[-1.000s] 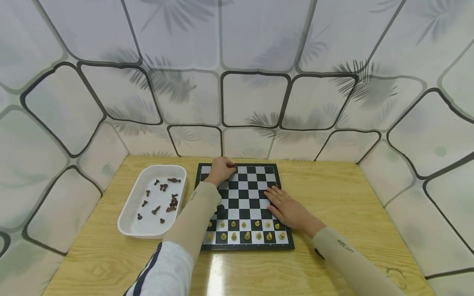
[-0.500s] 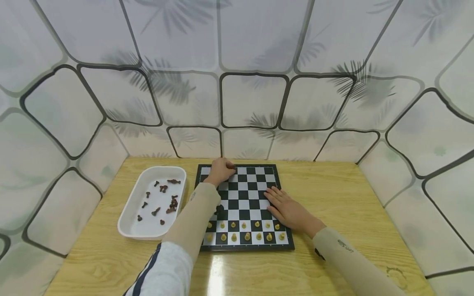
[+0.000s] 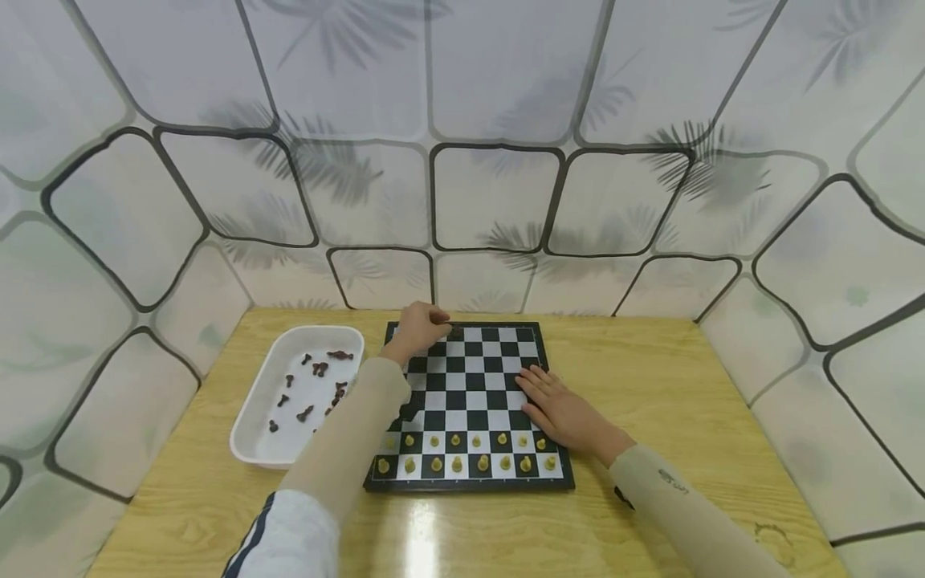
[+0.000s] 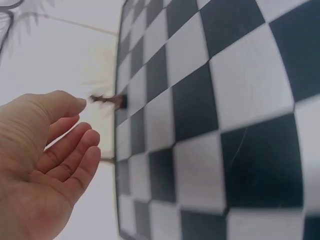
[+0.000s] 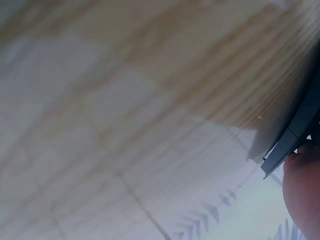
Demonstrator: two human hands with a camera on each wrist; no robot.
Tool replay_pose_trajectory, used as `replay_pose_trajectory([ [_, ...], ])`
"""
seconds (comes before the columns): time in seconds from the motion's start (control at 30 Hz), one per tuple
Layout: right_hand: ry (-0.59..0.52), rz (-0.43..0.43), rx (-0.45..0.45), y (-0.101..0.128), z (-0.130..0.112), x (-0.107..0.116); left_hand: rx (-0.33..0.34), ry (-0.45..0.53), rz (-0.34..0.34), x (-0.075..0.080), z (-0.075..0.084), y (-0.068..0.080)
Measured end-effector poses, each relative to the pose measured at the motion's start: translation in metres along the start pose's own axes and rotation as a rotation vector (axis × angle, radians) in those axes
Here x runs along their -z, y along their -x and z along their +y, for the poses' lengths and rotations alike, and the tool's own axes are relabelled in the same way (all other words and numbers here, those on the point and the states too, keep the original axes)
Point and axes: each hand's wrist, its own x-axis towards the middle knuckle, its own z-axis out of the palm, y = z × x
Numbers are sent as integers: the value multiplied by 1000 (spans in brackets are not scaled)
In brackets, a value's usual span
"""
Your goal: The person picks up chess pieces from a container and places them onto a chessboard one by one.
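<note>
1. Head view: one chessboard on the tabletop, one white tray of dark pieces. Right hand lies flat on the board's right edge.
2. Left wrist view: left hand relaxed open, empty, just beside one dark piece at the board's far edge.
3. Right wrist view: blurred tabletop.

White tray of dark pieces on wooden table, leaf-patterned walls
</note>
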Motion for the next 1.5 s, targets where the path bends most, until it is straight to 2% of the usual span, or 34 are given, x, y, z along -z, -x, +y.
replay_pose_trajectory([
  [0.17, 7, 8, -12, 0, 2, 2, -53, -10, 48, 30, -1, 8],
  [0.33, 11, -11, -18, 0, 3, 0, -49, -2, 71, 55, -12, 22],
  [0.7, 5, -30, -31, 0, 3, -6, -63, -37, 123, 90, -41, 57],
  [0.87, 14, -22, -25, -1, 3, -4, -33, -55, 144, 105, -50, 72],
  [1.0, 12, -4, -8, -1, 2, -2, -2, -69, 162, 114, -58, 86],
  [1.2, 15, -35, -20, -3, 2, -1, 55, -88, 158, 120, -79, 105],
  [1.37, -3, -30, -26, -3, 2, -2, 82, -96, 141, 124, -94, 114],
  [1.5, -6, -27, -25, -2, 1, -2, 94, -99, 106, 124, -100, 122],
])
